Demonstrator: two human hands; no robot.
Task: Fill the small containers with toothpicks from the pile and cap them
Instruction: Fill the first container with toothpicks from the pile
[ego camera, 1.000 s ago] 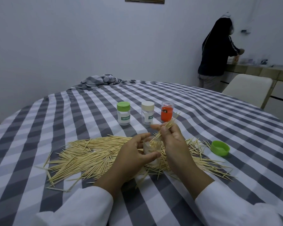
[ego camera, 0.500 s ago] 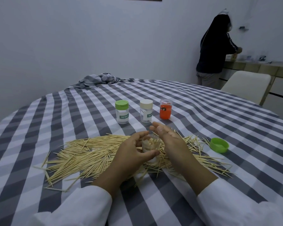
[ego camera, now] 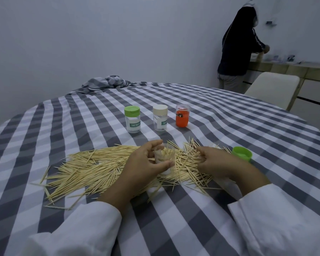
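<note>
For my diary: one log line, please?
left hand: holds open jar | right hand: on toothpick pile | green cap: off

The person wears a white top with long, loose cloth sleeves. The left sleeve (ego camera: 78, 231) and the right sleeve (ego camera: 277, 218) both end at the wrist. Both hands are bare, with no rings.

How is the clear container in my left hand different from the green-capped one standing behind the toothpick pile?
The held container has no cap, while the green-capped container is closed. The held one sits in the toothpick pile, gripped by the left hand; the capped one stands alone on the tablecloth, untouched. Toothpicks show inside the held one; the capped one's contents are unclear. Both are small, clear and upright.
</note>
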